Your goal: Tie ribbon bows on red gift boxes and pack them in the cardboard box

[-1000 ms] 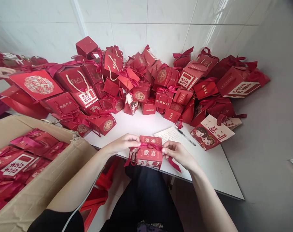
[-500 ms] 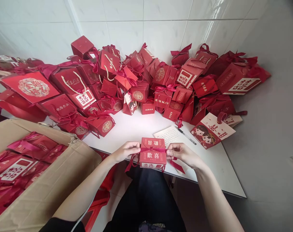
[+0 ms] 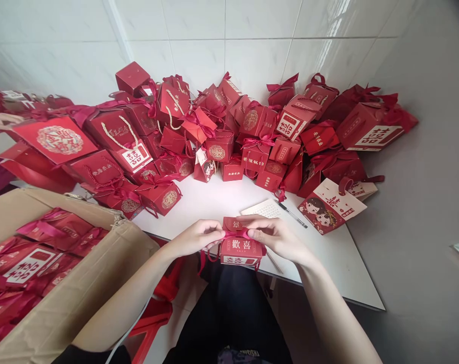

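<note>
A small red gift box (image 3: 240, 247) with cream characters sits at the table's front edge, close to my lap. Across its top runs a dark red ribbon (image 3: 236, 234). My left hand (image 3: 202, 236) pinches the ribbon at the box's left side, thumb against forefinger. From the right, my right hand (image 3: 271, 235) pinches the ribbon over the top, its fingers covering the box's upper right corner. Red cord hangs down at the box's left side. Part of the ribbon is hidden under my fingers.
Red gift boxes (image 3: 233, 169) are heaped along the tiled wall. A written sheet (image 3: 262, 210) and a pen (image 3: 291, 214) lie on the white table (image 3: 328, 263). Left stands a cardboard carton (image 3: 100, 268) of red boxes. Another person's hand (image 3: 4, 121) shows at far left.
My right hand has moved left from the box's side to over its top. My left hand has shifted slightly right along the ribbon. The loose ribbon end at right has gone from view.
</note>
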`<control>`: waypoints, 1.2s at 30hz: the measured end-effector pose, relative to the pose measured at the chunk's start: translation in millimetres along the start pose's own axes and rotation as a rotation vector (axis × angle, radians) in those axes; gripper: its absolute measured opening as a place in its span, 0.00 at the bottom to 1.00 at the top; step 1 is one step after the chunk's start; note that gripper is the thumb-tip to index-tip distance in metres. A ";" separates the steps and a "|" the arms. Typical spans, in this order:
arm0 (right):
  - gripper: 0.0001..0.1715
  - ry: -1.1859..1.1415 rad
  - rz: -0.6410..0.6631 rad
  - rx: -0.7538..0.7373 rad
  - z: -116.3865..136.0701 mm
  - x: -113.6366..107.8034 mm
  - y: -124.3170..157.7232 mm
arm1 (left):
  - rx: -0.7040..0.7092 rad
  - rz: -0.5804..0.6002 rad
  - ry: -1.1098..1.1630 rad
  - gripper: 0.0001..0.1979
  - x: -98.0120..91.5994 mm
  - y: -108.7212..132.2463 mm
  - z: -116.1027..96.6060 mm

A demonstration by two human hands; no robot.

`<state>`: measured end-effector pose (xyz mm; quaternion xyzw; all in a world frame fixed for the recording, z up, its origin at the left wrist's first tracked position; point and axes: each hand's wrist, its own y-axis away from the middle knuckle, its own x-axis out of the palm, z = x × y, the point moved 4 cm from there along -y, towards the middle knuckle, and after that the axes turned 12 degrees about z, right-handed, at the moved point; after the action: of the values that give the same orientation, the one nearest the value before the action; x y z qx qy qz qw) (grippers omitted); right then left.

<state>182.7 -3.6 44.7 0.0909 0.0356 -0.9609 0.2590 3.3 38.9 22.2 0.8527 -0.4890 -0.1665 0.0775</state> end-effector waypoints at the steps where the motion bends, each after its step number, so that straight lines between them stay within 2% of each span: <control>1: 0.16 0.011 -0.020 -0.008 -1.6 3.9 -3.9 | -0.002 -0.009 -0.045 0.17 -0.8 0.8 -3.0; 6: 0.13 0.143 -0.243 0.005 -14.5 13.5 -19.1 | 0.000 -0.106 -0.293 0.17 -4.5 7.8 -16.0; 8: 0.12 0.207 -0.295 -0.015 -16.6 15.1 -21.2 | -0.013 -0.125 -0.394 0.15 -4.7 12.1 -21.8; 12: 0.11 0.328 -0.283 -0.073 -16.8 17.7 -21.0 | -0.012 -0.169 -0.758 0.11 -3.3 17.8 -39.4; 15: 0.10 0.241 -0.292 -0.057 -20.9 17.6 -20.0 | 0.063 -0.216 -1.081 0.11 -0.3 16.1 -55.8; 17: 0.11 0.170 -0.315 -0.034 -23.9 17.2 -20.0 | 0.133 -0.204 -1.168 0.10 2.1 12.8 -65.3; 19: 0.09 0.148 -0.310 -0.026 -24.5 17.6 -20.9 | 0.184 -0.167 -1.151 0.07 2.8 8.9 -73.3; 22: 0.06 0.208 -0.266 -0.035 -20.7 18.8 -21.9 | 0.186 -0.073 -1.027 0.05 -0.4 2.2 -81.6; 25: 0.07 0.284 -0.247 -0.045 -16.9 19.1 -20.7 | 0.156 0.034 -0.869 0.08 -7.0 -4.9 -85.0; 28: 0.04 0.210 -0.242 -0.066 -19.2 19.5 -19.4 | 0.174 0.088 -0.763 0.10 -14.7 -12.5 -83.4; 32: 0.06 0.004 -0.270 -0.130 -28.2 20.2 -18.8 | 0.244 0.031 -0.582 0.07 -25.4 -25.3 -68.4; 36: 0.10 -0.009 -0.366 -0.161 -33.1 18.6 -17.4 | 0.244 -0.082 -0.441 0.03 -31.2 -36.3 -40.7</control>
<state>163.3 6.1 9.0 0.0574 0.1272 -0.9864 0.0865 32.8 83.0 55.9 0.8179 -0.4755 -0.2914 -0.1413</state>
